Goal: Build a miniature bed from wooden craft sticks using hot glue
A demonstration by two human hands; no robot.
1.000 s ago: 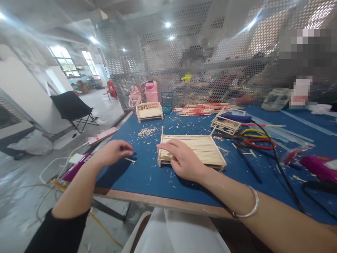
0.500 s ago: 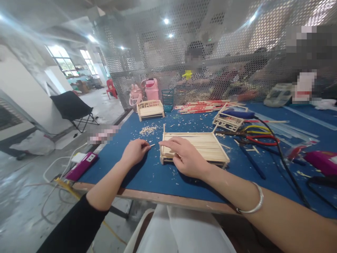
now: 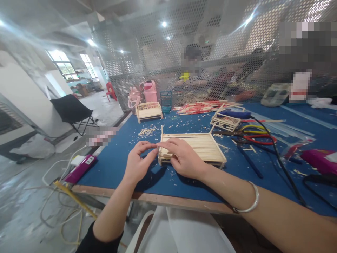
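Observation:
A miniature bed (image 3: pixel 195 143) built from thin wooden sticks rests on the blue table top, with upright posts at its back corners. My right hand (image 3: pixel 184 158) lies over its left front part, gripping it, index finger stretched to the left end. My left hand (image 3: pixel 140 160) is at that same end, thumb and forefinger pinched close to the right fingertip. The short wooden stick seen in this pinch earlier is now mostly hidden by the fingers.
Behind stand a small stick bench (image 3: pixel 149 111), wood scraps (image 3: pixel 147 131) and red-and-pale sticks (image 3: pixel 202 107). To the right lie another stick model (image 3: pixel 226 121), a blue-handled corded tool (image 3: pixel 234 113), red-handled pliers (image 3: pixel 260 139) and a purple tool (image 3: pixel 319 160). A purple power strip (image 3: pixel 81 169) sits left.
My left hand has moved right with the short stick, up to the bed's left end, and its fingers now meet my right fingertip. My right hand has stayed on the bed.

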